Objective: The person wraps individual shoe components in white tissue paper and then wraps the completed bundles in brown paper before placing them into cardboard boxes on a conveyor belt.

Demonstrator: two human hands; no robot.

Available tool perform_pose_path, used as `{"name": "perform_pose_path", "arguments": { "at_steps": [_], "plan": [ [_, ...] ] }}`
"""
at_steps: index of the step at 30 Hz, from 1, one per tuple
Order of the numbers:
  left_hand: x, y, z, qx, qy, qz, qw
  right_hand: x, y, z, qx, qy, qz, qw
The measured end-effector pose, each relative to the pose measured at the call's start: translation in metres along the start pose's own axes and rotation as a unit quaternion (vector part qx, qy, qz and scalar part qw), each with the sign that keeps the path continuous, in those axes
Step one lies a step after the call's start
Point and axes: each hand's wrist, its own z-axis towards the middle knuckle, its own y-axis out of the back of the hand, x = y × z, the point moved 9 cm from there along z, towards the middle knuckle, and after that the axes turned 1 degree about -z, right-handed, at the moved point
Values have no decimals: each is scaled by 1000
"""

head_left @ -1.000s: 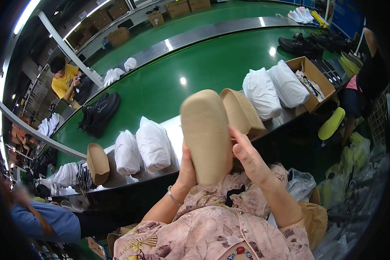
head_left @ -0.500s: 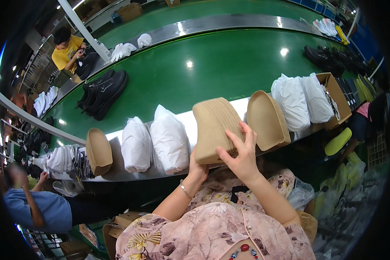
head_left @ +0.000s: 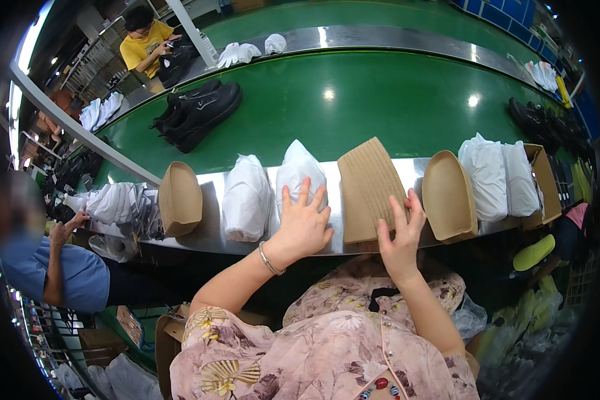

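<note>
My left hand [head_left: 301,230] lies over a white paper-wrapped bundle [head_left: 299,167], its fingers spread on the lower part of the wrapping. A second white bundle [head_left: 247,198] stands just left of it. To the right is a brown ribbed cardboard block [head_left: 370,190], upright on the metal edge of the bench. My right hand [head_left: 403,240] is at the lower right corner of this block, fingers apart and fingertips against it or very near. Right of that hand, a smooth brown tray-like piece [head_left: 449,193] stands on end. Neither hand grips anything.
Another brown piece [head_left: 180,200] and a pile of white items [head_left: 117,203] stand at left. White bundles [head_left: 483,179] and a cardboard box [head_left: 545,187] are at right. Black shoes [head_left: 203,117] sit on the green belt [head_left: 380,100]. A person in blue [head_left: 73,270] works at left.
The brown block, earlier between both hands and tilted, now stands on the bench edge. My left hand has left it and moved left onto the white bundle. The view has shifted.
</note>
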Motion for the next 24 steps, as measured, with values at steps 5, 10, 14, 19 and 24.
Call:
{"name": "perform_pose_path", "arguments": {
  "at_steps": [5, 10, 14, 19, 24],
  "plan": [
    [51, -13, -24, 40, 41, 24, 998, -1, -8, 1, 14, 17, 62, 998],
    [76, -8, -38, 86, 73, 26, 993, 1, -5, 6, -22, -38, 142, 989],
    [52, 29, -30, -19, 47, 26, 998, -44, -21, 8, 13, -185, 231, 955],
    [-6, 38, 4, -230, 55, -222, 946, -64, -59, 13, 186, -249, 349, 884],
    [-22, -18, 44, -162, 97, -312, 931, -51, -74, 3, 276, -392, 432, 764]
  ]
}}
